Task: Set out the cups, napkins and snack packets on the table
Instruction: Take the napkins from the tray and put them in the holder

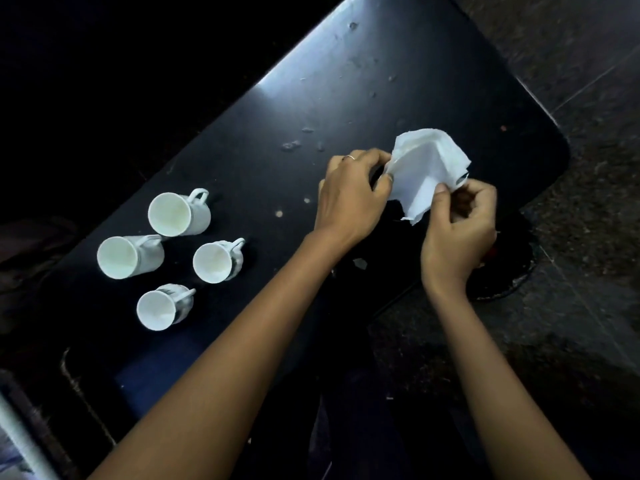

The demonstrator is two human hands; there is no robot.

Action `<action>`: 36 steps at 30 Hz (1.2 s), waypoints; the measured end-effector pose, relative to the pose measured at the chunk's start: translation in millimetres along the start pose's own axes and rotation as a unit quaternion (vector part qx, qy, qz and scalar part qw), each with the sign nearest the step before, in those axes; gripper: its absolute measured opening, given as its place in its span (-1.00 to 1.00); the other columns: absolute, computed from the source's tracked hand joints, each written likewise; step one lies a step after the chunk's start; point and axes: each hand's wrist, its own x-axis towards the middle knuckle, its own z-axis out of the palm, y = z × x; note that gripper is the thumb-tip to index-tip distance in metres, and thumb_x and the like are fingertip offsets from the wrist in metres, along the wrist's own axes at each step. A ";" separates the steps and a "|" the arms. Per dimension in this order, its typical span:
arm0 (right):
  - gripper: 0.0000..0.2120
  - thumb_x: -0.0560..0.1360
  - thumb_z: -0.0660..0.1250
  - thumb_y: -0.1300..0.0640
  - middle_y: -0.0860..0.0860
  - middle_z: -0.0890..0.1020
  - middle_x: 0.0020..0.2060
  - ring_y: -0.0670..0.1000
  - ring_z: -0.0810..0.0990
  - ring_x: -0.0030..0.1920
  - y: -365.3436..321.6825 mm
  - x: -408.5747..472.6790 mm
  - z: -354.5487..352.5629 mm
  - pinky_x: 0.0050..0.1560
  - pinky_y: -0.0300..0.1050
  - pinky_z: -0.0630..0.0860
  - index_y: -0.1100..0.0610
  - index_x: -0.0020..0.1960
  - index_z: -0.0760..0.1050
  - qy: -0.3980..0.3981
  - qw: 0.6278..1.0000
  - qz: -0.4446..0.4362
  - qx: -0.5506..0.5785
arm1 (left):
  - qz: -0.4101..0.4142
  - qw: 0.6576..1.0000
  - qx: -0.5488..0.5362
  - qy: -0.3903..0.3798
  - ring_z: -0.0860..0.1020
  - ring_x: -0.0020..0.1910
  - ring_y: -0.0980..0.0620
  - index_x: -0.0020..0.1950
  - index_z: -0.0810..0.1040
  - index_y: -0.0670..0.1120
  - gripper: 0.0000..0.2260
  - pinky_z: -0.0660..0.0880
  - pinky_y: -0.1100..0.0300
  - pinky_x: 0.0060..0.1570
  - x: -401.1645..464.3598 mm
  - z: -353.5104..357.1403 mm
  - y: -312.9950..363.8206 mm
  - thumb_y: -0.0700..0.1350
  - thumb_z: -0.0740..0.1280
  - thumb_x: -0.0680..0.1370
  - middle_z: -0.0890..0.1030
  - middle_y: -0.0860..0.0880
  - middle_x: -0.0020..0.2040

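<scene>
Several white cups with handles stand grouped on the left part of the black table: one at the back, one at the left, one toward the middle and one nearest me. Over the table's right part, both hands hold a white paper napkin. My left hand, a ring on one finger, pinches its left edge. My right hand pinches its lower right corner. No snack packets can be made out.
The tabletop has small chips and scuffs behind the hands. Its rounded right corner borders a dark speckled stone floor. A dark round object lies under my right hand, partly hidden. A pale bar crosses the bottom left.
</scene>
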 end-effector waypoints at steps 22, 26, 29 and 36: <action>-0.64 0.39 0.33 0.22 -0.01 0.32 0.14 0.06 0.48 0.09 14.0 -3.2 8.5 0.16 -0.03 0.46 0.18 0.18 0.40 -0.029 0.997 0.017 -0.066 | -0.058 0.992 -0.114 -0.013 0.39 0.36 -0.03 0.47 0.25 -0.04 -0.49 0.37 -0.03 0.34 -21.2 24.9 -26.0 -0.18 0.27 0.53 0.34 -0.04 0.42; -0.55 0.43 0.23 0.20 0.02 0.35 0.28 -0.02 0.44 0.24 12.9 1.5 7.1 0.27 -0.20 0.39 0.14 0.32 0.36 -0.054 0.998 0.036 -0.009 | -0.131 0.975 -0.175 0.050 0.43 0.32 0.03 0.45 0.25 0.02 -0.50 0.38 0.06 0.31 -37.1 33.2 -17.5 -0.16 0.27 0.52 0.37 -0.02 0.39; -0.51 0.46 0.15 0.17 0.04 0.31 0.40 -0.02 0.31 0.41 18.7 7.2 6.0 0.43 -0.08 0.26 0.15 0.39 0.33 -0.116 0.992 0.039 0.003 | -0.190 0.953 -0.221 0.087 0.43 0.29 0.11 0.38 0.31 0.04 -0.55 0.35 0.21 0.26 -50.7 42.6 -7.5 -0.18 0.26 0.52 0.43 0.05 0.34; -0.46 0.53 0.06 -0.02 0.06 0.33 0.44 -0.04 0.27 0.46 27.9 12.0 9.8 0.49 -0.05 0.18 0.19 0.45 0.27 -0.218 0.973 0.067 0.041 | -0.227 0.924 -0.306 0.025 0.35 0.38 0.18 0.49 0.17 0.08 -0.42 0.31 0.15 0.39 -65.6 58.2 7.8 -0.26 0.20 0.52 0.35 0.07 0.44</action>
